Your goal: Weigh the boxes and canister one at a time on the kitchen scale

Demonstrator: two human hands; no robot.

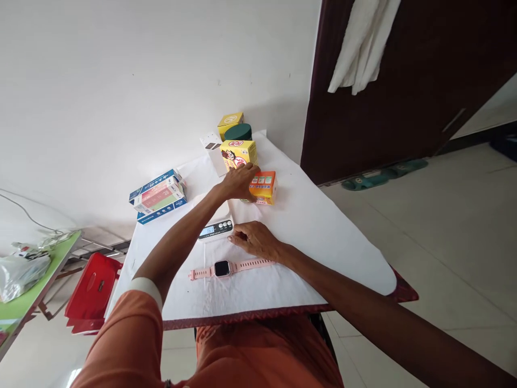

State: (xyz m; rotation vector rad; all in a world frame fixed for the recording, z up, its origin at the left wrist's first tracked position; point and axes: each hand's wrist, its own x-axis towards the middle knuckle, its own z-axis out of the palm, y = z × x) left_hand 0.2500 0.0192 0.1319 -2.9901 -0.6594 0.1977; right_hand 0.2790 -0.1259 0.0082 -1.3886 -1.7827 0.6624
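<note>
My left hand [241, 182] reaches across the table, fingers bent around the left end of an orange and yellow box [263, 186]. Behind that hand stands a yellow carton [239, 153] with a cartoon figure. A white digital scale [216, 230] lies under my left forearm, its display lit; the arm hides part of its platform. At the scale's front right corner, my right hand [256, 237] has curled fingers, with the thumb and a fingertip against the edge. Nearer to me lies a pink smartwatch [222, 268] with its strap stretched out flat, one end by my right wrist.
Blue and pink boxes [158, 195] are stacked at the table's left. A green-lidded jar [238, 132], a yellow box [230, 122] and a white box [216, 156] stand near the wall. A red stool [93, 288] and green table [44, 277] are at left.
</note>
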